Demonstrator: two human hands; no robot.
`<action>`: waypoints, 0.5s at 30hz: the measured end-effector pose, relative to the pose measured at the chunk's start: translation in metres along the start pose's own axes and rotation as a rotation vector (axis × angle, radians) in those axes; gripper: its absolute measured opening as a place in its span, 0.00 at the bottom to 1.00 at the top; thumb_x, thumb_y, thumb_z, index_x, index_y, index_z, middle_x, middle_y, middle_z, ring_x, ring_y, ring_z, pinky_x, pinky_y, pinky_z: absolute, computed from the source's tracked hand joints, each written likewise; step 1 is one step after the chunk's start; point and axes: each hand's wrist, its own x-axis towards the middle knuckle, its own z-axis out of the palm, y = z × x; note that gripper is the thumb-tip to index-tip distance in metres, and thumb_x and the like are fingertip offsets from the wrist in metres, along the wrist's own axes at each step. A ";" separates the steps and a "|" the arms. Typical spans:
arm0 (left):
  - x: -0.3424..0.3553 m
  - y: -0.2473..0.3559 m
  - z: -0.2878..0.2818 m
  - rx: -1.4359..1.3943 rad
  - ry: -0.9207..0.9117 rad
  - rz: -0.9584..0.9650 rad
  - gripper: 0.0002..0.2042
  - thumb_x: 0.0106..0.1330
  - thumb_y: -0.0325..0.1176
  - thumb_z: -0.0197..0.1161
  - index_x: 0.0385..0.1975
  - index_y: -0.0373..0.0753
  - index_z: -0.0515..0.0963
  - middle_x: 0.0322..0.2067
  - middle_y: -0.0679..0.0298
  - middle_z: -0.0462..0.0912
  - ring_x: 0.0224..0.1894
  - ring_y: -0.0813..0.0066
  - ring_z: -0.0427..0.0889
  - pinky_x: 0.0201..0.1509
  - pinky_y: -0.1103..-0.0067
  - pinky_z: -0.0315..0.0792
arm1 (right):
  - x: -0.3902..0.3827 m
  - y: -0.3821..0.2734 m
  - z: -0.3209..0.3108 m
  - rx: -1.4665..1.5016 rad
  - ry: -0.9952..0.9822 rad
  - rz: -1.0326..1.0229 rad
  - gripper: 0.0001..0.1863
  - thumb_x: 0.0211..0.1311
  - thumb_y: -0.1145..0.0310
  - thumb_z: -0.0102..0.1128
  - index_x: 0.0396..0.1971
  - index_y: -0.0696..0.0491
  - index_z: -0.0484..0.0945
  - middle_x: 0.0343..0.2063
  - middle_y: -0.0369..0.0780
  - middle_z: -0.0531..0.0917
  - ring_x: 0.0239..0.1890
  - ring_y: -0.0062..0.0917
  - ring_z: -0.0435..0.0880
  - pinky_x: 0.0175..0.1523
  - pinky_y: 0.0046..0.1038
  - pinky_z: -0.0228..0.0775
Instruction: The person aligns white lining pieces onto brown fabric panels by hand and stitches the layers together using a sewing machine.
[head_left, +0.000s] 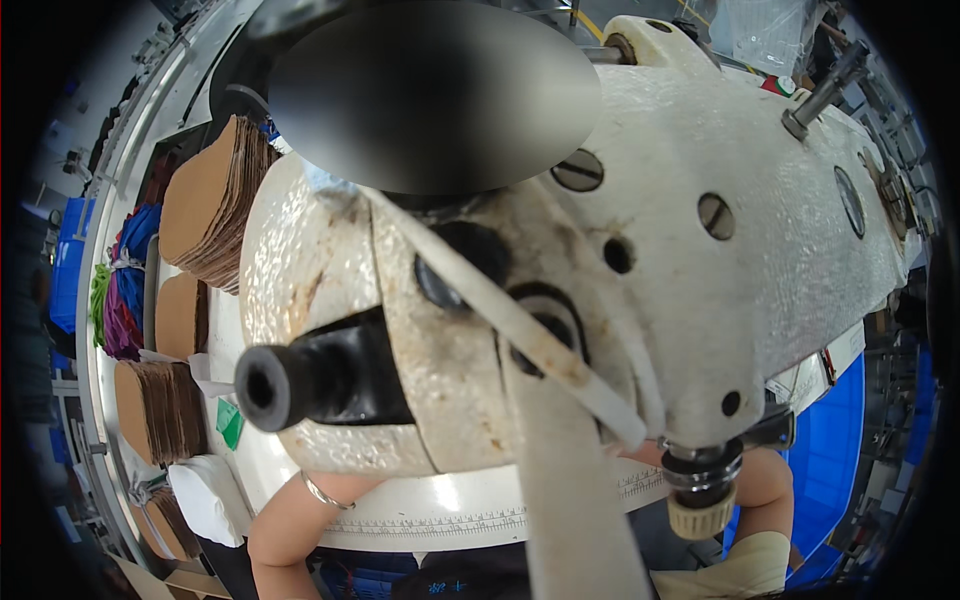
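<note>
A large white sewing machine head [690, 130], with dark stains and slotted screws, fills the middle of the head view. A thin off-white rod [500, 310] and a pale flat bar [570, 480] cross its front. My left forearm [290, 530], wearing a silver bracelet [325, 496], reaches under the machine from the lower left. From the lower right my right forearm [768, 492] bends in behind a metal knob [703, 490]. Both hands are hidden by the machine, so whatever they touch or hold cannot be seen.
Stacks of tan flat pieces [200, 215] line the left side, near a folded white bundle [208, 500] and colourful cords [135, 255]. A ruler scale runs along the white table's front edge [440, 527]. A blue bin [835, 440] stands at right. A blurred oval covers the top.
</note>
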 end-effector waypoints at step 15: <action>-0.032 0.009 -0.015 0.463 -0.308 0.079 0.14 0.50 0.26 0.64 0.39 0.36 0.79 0.39 0.58 0.81 0.37 0.61 0.81 0.39 0.67 0.75 | 0.018 0.000 0.005 0.052 -0.063 0.042 0.06 0.40 0.69 0.55 0.19 0.54 0.76 0.24 0.43 0.77 0.22 0.36 0.79 0.26 0.40 0.67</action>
